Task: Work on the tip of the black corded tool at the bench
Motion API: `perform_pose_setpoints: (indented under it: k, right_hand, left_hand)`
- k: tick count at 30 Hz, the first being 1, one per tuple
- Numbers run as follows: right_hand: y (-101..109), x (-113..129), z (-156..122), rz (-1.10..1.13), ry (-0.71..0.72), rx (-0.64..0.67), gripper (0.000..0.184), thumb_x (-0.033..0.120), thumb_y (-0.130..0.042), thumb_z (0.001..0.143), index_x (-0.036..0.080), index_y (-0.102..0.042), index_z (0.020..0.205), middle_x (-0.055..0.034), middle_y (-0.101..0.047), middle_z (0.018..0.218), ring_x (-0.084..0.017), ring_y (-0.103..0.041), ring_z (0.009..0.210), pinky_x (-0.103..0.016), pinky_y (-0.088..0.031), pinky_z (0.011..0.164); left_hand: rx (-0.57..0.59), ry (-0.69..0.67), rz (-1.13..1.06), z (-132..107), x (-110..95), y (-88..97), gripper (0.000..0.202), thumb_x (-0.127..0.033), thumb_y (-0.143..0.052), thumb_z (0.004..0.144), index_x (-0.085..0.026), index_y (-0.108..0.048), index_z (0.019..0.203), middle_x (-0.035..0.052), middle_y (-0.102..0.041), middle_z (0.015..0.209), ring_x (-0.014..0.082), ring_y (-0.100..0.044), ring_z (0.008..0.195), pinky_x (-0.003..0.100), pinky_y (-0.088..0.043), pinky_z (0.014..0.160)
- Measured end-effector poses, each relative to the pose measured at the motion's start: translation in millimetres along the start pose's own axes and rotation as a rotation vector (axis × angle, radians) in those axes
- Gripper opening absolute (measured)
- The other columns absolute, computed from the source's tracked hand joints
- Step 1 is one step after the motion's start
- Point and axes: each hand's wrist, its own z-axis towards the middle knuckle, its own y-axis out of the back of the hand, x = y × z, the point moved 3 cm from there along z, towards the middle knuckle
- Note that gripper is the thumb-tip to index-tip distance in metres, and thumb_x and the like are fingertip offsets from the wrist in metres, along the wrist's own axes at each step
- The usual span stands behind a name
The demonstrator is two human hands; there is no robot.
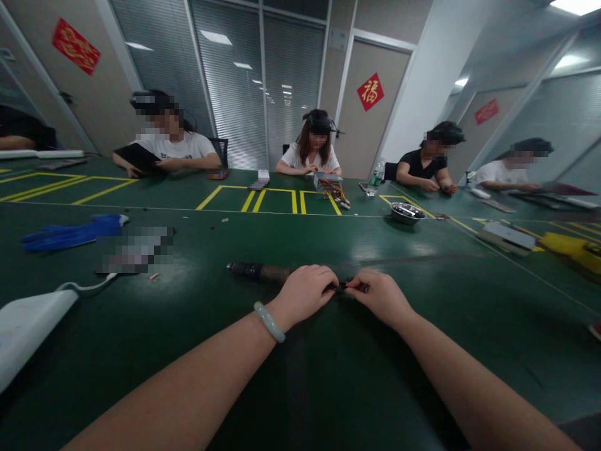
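A long dark rod-shaped tool (257,272) lies across the green table (328,363), its black tip pointing left. My left hand (307,291), with a pale green bangle on the wrist, is closed around the tool's right part. My right hand (382,295) sits just to the right, fingers pinched on a small dark piece (345,287) at the tool's end. The two hands nearly touch. What lies under my palms is hidden.
Blue gloves (70,233) and a blurred dark object (136,250) lie at the left, a white device (28,326) with a cable at the near left. A metal bowl (406,213) and yellow tool (575,247) stand right. Several people sit at the far side.
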Motion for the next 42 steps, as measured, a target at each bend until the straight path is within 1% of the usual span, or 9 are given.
perform_pose_setpoints:
  k: [6,15,19,23,28,35,37,39,42]
  right_hand:
    - [-3,2,-1,0.015,-0.002,-0.007,0.017,0.036,-0.061,0.083,0.021,-0.069,0.083,-0.0012,-0.065,0.083,-0.012,-0.059,0.072,-0.024,-0.044,0.066]
    - [-5,8,0,-0.229,0.125,-0.051,0.015,0.033,-0.057,0.088,0.025,-0.070,0.089,0.0000,-0.066,0.092,-0.013,-0.060,0.081,-0.024,-0.043,0.074]
    - [-9,8,2,-0.257,0.167,-0.068,0.013,0.029,-0.056,0.089,0.024,-0.068,0.089,-0.0007,-0.066,0.109,-0.016,-0.059,0.101,-0.029,-0.042,0.089]
    - [-14,8,3,-0.302,0.107,0.011,0.014,0.029,-0.052,0.091,0.025,-0.063,0.098,-0.0024,-0.066,0.109,-0.017,-0.061,0.097,-0.029,-0.045,0.082]
    - [-16,13,5,-0.407,0.119,0.037,0.011,0.025,-0.047,0.093,0.021,-0.057,0.094,-0.0036,-0.066,0.092,-0.017,-0.062,0.084,-0.027,-0.043,0.074]
    - [-15,17,8,-0.459,0.155,0.083,0.012,0.025,-0.042,0.094,0.021,-0.053,0.093,-0.0053,-0.063,0.093,-0.020,-0.060,0.090,-0.030,-0.040,0.081]
    - [-5,9,6,-0.471,0.127,0.076,0.014,0.025,-0.040,0.095,0.022,-0.053,0.093,-0.0067,-0.063,0.092,-0.021,-0.060,0.087,-0.032,-0.040,0.078]
    - [11,-12,-1,-0.485,0.063,0.060,0.016,0.024,-0.038,0.094,0.022,-0.053,0.091,-0.0091,-0.064,0.089,-0.023,-0.060,0.082,-0.034,-0.039,0.073]
    - [44,-73,-23,-0.486,-0.163,0.079,0.015,0.028,-0.041,0.092,0.023,-0.056,0.091,-0.0106,-0.065,0.091,-0.024,-0.062,0.080,-0.034,-0.040,0.066]
  left_hand:
    - [0.013,0.002,0.008,0,0,-0.2,0.012,-0.023,-0.060,0.087,-0.022,-0.060,0.099,0.0007,-0.063,0.100,0.0187,-0.058,0.096,0.035,-0.045,0.085]
    - [0.001,-0.001,0.006,0,0,-1.1,0.013,-0.023,-0.062,0.085,-0.022,-0.059,0.098,0.0003,-0.064,0.098,0.0191,-0.059,0.094,0.035,-0.045,0.085]
    - [-0.006,0.000,0.021,-1,-1,0.6,0.021,-0.024,-0.060,0.087,-0.022,-0.056,0.107,0.0023,-0.063,0.105,0.0204,-0.059,0.097,0.037,-0.045,0.086]
    - [0.000,0.013,0.033,-2,-2,2.0,0.032,-0.026,-0.060,0.087,-0.022,-0.050,0.116,0.0048,-0.061,0.113,0.0217,-0.057,0.107,0.038,-0.045,0.092]
    - [-0.012,-0.059,0.053,-4,-7,6.8,0.042,-0.022,-0.064,0.083,-0.022,-0.045,0.120,0.0043,-0.058,0.122,0.0196,-0.050,0.121,0.041,-0.030,0.110]
    - [-0.026,-0.095,0.070,-12,-2,15.1,0.064,-0.024,-0.067,0.080,-0.022,-0.033,0.134,0.0069,-0.045,0.139,0.0210,-0.026,0.139,0.045,-0.020,0.116]
    - [-0.028,-0.096,0.073,-14,-1,16.9,0.066,-0.025,-0.067,0.080,-0.022,-0.032,0.136,0.0072,-0.042,0.143,0.0216,-0.020,0.141,0.046,-0.017,0.117]
    - [-0.026,-0.100,0.078,-15,0,18.2,0.067,-0.026,-0.066,0.081,-0.022,-0.030,0.138,0.0073,-0.037,0.146,0.0226,-0.015,0.142,0.047,-0.015,0.117]
    - [-0.005,-0.099,0.087,-16,0,17.5,0.068,-0.028,-0.064,0.083,-0.022,-0.027,0.140,0.0075,-0.030,0.150,0.0229,-0.012,0.143,0.046,-0.014,0.117]
